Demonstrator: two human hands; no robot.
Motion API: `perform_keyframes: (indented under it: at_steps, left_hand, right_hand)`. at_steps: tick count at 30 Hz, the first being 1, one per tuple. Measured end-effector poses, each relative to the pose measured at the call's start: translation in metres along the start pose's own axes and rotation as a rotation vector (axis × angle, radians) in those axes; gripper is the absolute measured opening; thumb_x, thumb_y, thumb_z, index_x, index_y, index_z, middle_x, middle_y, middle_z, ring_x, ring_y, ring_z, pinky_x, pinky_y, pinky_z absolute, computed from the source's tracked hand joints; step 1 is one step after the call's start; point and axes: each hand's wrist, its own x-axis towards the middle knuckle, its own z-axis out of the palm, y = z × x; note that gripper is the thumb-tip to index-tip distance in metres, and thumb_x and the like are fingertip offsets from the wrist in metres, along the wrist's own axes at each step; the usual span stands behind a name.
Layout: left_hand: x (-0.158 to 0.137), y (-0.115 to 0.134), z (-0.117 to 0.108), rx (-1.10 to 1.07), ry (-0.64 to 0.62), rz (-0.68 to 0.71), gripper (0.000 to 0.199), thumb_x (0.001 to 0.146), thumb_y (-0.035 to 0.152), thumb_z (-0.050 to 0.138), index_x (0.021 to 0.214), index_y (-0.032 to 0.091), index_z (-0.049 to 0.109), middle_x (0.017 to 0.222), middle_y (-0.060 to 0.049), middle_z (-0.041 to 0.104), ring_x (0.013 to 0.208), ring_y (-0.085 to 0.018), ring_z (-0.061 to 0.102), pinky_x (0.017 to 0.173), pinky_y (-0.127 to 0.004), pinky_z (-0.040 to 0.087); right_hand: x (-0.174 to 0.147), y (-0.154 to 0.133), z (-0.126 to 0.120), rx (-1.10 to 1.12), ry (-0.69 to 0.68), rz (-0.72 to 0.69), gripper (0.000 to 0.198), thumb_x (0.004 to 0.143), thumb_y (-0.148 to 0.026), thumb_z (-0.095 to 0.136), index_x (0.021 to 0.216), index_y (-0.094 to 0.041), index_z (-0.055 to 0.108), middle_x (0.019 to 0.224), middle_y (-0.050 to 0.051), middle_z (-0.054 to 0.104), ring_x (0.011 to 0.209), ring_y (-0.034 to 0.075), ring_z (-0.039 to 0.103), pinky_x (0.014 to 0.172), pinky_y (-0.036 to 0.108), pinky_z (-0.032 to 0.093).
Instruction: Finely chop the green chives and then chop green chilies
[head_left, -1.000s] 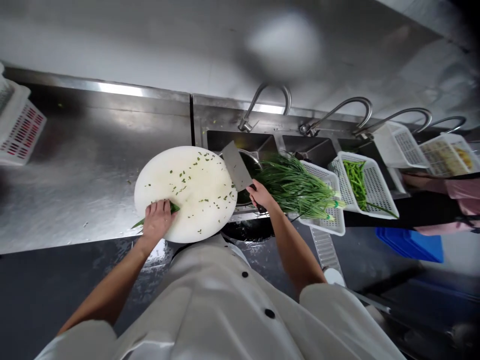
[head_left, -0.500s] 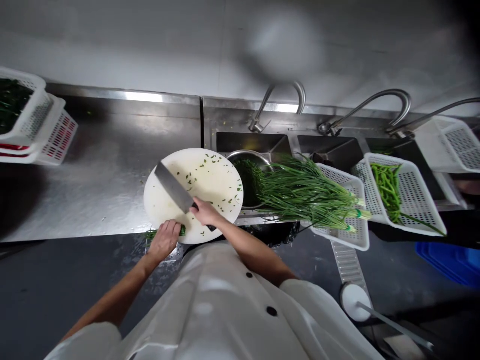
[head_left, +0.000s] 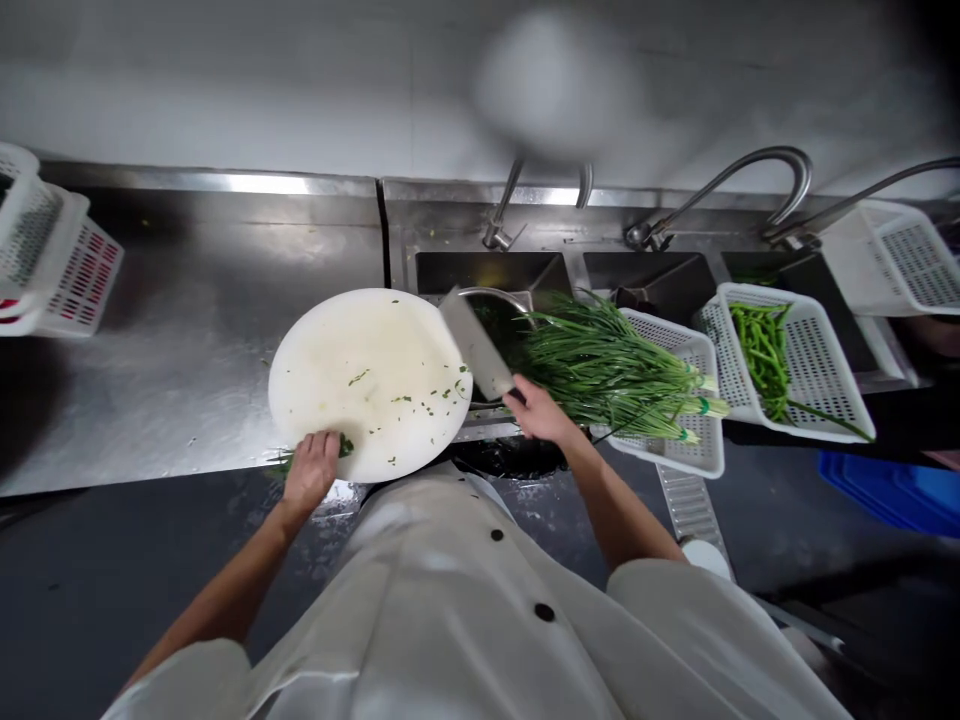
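My right hand (head_left: 541,410) is closed round the handle of a cleaver (head_left: 478,345), whose wide blade slants over the right edge of the round white cutting board (head_left: 360,340). Under the blade's far side, a metal bowl (head_left: 499,325) in the sink holds chopped greens, partly covered. My left hand (head_left: 313,468) is closed on a bunch of chives (head_left: 346,445) at the board's lower left edge; the leaves stick out on both sides of the fingers. Small green bits lie scattered across the board, mostly on its right half.
Right of the bowl, long bundled chives (head_left: 607,370) lie across a white basket (head_left: 709,460). Another basket (head_left: 825,375) holds green peppers (head_left: 761,350). Stacked baskets (head_left: 82,265) stand on the steel counter (head_left: 195,380) at left. Faucets (head_left: 795,170) rise behind the sinks.
The cleaver in my right hand has swept right, from over the board to its right edge beside the bowl. Fewer green bits lie on the board. My left hand stays on the chives.
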Motion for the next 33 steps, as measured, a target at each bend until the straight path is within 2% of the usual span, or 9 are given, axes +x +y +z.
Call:
perform_keyframes:
  at_steps: [4, 7, 11, 15, 18, 21, 26, 30, 33]
  left_hand:
    - [0.020, -0.026, -0.006, -0.001, 0.058, -0.142, 0.032, 0.088, 0.007, 0.042, 0.114, 0.009, 0.061, 0.102, -0.021, 0.065, 0.098, -0.033, 0.061, 0.094, -0.051, 0.053]
    - [0.026, -0.039, -0.008, -0.017, 0.097, -0.214, 0.040, 0.079, 0.002, 0.045, 0.116, 0.010, 0.058, 0.101, -0.018, 0.063, 0.100, -0.033, 0.060, 0.096, -0.049, 0.054]
    - [0.035, -0.030, -0.011, -0.098, 0.070, -0.224, 0.045, 0.074, 0.002, 0.047, 0.118, 0.008, 0.057, 0.105, -0.020, 0.062, 0.105, -0.034, 0.059, 0.101, -0.050, 0.054]
    - [0.059, 0.008, -0.016, -0.117, 0.001, -0.153, 0.048, 0.076, 0.000, 0.045, 0.120, 0.010, 0.058, 0.109, -0.019, 0.063, 0.110, -0.033, 0.059, 0.101, -0.047, 0.052]
    - [0.072, 0.029, -0.025, -0.053, -0.099, -0.035, 0.041, 0.084, 0.002, 0.040, 0.120, 0.009, 0.061, 0.113, -0.020, 0.063, 0.112, -0.033, 0.060, 0.100, -0.046, 0.050]
    - [0.065, 0.022, -0.034, -0.010, -0.192, 0.045, 0.038, 0.090, 0.006, 0.039, 0.121, 0.011, 0.062, 0.117, -0.019, 0.064, 0.115, -0.033, 0.059, 0.101, -0.046, 0.048]
    - [0.032, -0.012, -0.038, -0.115, -0.209, 0.038, 0.044, 0.090, 0.009, 0.047, 0.133, 0.008, 0.056, 0.131, -0.021, 0.061, 0.125, -0.032, 0.054, 0.114, -0.047, 0.040]
    - [0.023, -0.008, -0.031, -0.138, -0.210, 0.043, 0.053, 0.094, 0.028, 0.057, 0.142, 0.005, 0.051, 0.141, -0.024, 0.055, 0.134, -0.036, 0.047, 0.120, -0.050, 0.034]
    - [0.019, -0.001, -0.028, -0.118, -0.231, 0.074, 0.058, 0.096, 0.034, 0.057, 0.145, 0.004, 0.050, 0.143, -0.025, 0.053, 0.134, -0.037, 0.046, 0.120, -0.050, 0.034]
  right_hand:
    - [-0.043, -0.001, 0.042, -0.233, -0.304, -0.272, 0.023, 0.099, -0.034, 0.056, 0.118, -0.023, 0.064, 0.098, 0.005, 0.073, 0.085, 0.020, 0.068, 0.079, 0.029, 0.051]
    - [-0.037, -0.004, 0.054, -0.258, -0.393, -0.341, 0.020, 0.099, -0.031, 0.058, 0.114, -0.023, 0.067, 0.104, 0.005, 0.074, 0.092, 0.020, 0.067, 0.086, 0.029, 0.049]
    - [0.000, 0.007, 0.020, -0.138, -0.239, -0.187, 0.022, 0.100, -0.030, 0.054, 0.119, -0.021, 0.064, 0.086, 0.001, 0.070, 0.067, 0.016, 0.064, 0.068, 0.026, 0.049]
    - [0.028, 0.013, -0.021, -0.121, 0.035, 0.047, 0.022, 0.102, -0.030, 0.052, 0.121, -0.019, 0.058, 0.068, -0.004, 0.059, 0.041, 0.011, 0.049, 0.050, 0.024, 0.041]
    - [0.027, 0.003, -0.024, -0.172, 0.200, 0.067, 0.014, 0.100, -0.024, 0.056, 0.113, -0.020, 0.057, 0.065, -0.003, 0.058, 0.039, 0.011, 0.046, 0.050, 0.026, 0.041]
    - [0.009, -0.008, -0.007, -0.097, 0.201, 0.035, 0.008, 0.099, -0.028, 0.054, 0.106, -0.023, 0.054, 0.057, -0.006, 0.054, 0.038, 0.013, 0.049, 0.050, 0.026, 0.044]
    - [-0.023, -0.010, 0.033, 0.020, 0.012, 0.002, 0.019, 0.098, -0.038, 0.052, 0.110, -0.023, 0.053, 0.050, -0.009, 0.051, 0.038, 0.015, 0.053, 0.049, 0.026, 0.045]
    - [-0.036, -0.013, 0.063, -0.011, -0.093, 0.004, 0.035, 0.100, -0.042, 0.049, 0.127, -0.022, 0.053, 0.056, -0.007, 0.055, 0.042, 0.017, 0.055, 0.053, 0.029, 0.048]
    - [-0.045, -0.022, 0.081, -0.099, -0.169, -0.035, 0.035, 0.100, -0.040, 0.049, 0.129, -0.022, 0.057, 0.068, -0.001, 0.064, 0.058, 0.020, 0.064, 0.063, 0.030, 0.050]
